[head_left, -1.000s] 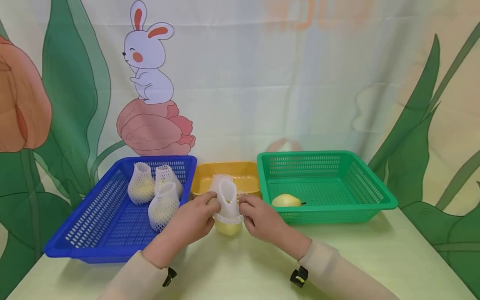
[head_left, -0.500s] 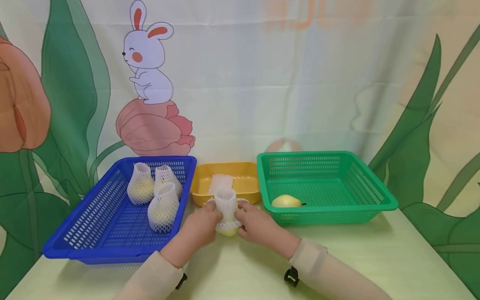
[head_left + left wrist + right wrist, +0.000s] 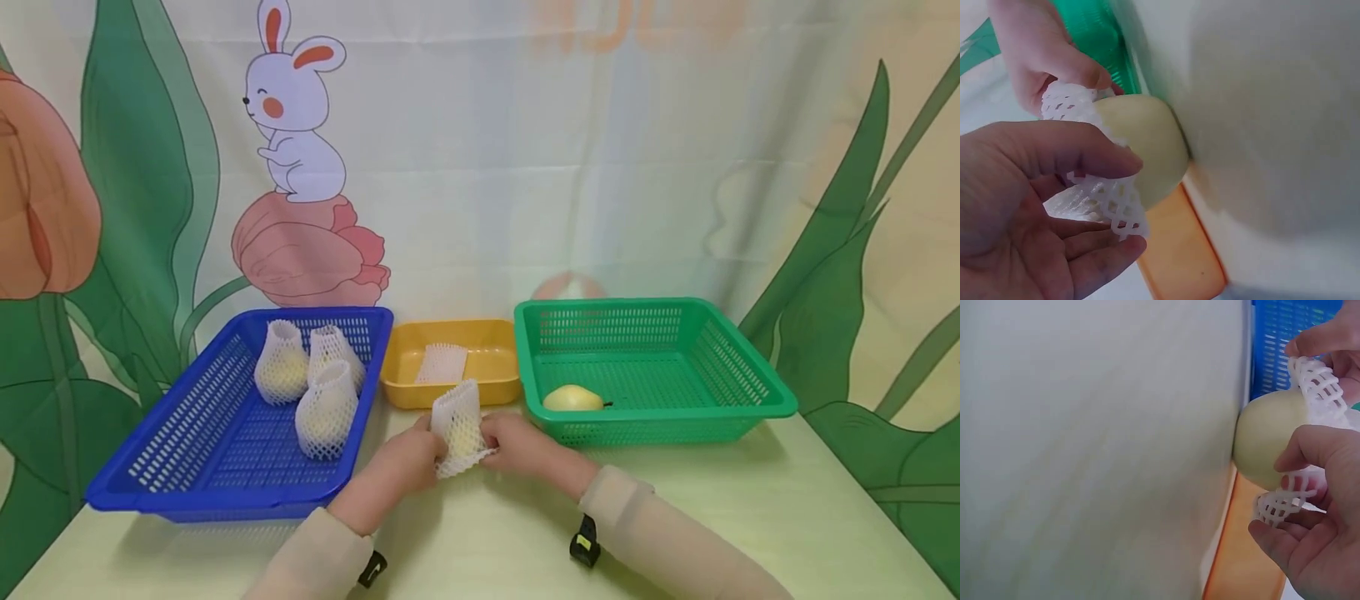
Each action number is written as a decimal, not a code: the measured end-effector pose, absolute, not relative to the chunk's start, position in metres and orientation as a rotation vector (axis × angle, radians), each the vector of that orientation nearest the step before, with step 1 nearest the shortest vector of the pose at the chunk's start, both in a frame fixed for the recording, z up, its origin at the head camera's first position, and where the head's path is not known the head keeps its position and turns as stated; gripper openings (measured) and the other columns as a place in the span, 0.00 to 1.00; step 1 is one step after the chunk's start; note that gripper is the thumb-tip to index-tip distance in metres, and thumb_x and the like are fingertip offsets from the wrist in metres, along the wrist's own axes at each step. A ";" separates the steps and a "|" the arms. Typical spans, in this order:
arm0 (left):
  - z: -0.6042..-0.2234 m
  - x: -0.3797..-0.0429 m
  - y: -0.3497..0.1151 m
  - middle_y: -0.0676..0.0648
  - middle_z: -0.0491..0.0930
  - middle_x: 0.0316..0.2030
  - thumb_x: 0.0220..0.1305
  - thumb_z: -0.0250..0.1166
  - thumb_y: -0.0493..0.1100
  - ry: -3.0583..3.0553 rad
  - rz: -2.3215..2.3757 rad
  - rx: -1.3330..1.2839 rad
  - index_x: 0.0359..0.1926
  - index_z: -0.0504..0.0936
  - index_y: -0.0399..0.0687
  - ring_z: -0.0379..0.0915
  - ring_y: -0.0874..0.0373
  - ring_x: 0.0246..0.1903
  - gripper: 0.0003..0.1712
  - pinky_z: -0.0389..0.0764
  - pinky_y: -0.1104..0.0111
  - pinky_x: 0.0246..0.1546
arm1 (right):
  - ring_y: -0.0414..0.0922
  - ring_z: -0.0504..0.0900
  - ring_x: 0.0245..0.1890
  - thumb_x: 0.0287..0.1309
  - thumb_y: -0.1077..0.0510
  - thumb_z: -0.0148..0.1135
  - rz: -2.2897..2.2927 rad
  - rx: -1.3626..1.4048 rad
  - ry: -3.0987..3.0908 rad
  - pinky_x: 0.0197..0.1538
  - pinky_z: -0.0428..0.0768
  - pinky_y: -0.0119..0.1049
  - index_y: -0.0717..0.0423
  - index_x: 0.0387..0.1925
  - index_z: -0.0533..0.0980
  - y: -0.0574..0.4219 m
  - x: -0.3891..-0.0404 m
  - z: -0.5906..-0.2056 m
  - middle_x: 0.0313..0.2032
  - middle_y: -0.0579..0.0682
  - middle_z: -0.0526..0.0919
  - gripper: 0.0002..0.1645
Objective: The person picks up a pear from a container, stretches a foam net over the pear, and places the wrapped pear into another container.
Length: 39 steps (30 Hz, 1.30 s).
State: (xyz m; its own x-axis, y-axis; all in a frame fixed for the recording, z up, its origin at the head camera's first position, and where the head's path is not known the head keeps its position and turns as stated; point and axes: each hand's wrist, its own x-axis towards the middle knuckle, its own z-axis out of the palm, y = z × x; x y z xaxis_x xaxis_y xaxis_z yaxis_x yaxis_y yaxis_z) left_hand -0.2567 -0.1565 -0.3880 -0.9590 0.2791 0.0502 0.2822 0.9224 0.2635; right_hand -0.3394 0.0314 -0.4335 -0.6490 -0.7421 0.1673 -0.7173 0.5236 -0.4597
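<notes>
A pale yellow pear stands on the table, partly inside a white foam fruit net. In both wrist views its rounded lower end is bare, while the netting covers its upper part. My left hand pinches one side of the net's lower edge between thumb and fingers. On the opposite side, my right hand pinches the same edge, its thumb against the pear. The net's narrow upper end sticks up above the fruit, leaning slightly right in the head view.
At left, a blue basket holds several net-covered pears. A yellow tray behind the hands contains a flat foam net. One bare pear lies in the green basket at right. A printed curtain hangs behind.
The foam net has come down over the pear, and its upper end now tilts. Both hands have moved lower with its edge, uncovering the yellow tray.
</notes>
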 end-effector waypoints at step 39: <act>-0.391 -0.275 -0.145 0.39 0.84 0.44 0.50 0.82 0.44 -2.815 -1.015 -0.194 0.55 0.75 0.33 0.79 0.48 0.42 0.36 0.83 0.52 0.50 | 0.54 0.85 0.53 0.60 0.57 0.69 -0.368 -1.098 2.642 0.60 0.81 0.44 0.62 0.45 0.81 0.059 -0.285 -0.392 0.49 0.56 0.88 0.15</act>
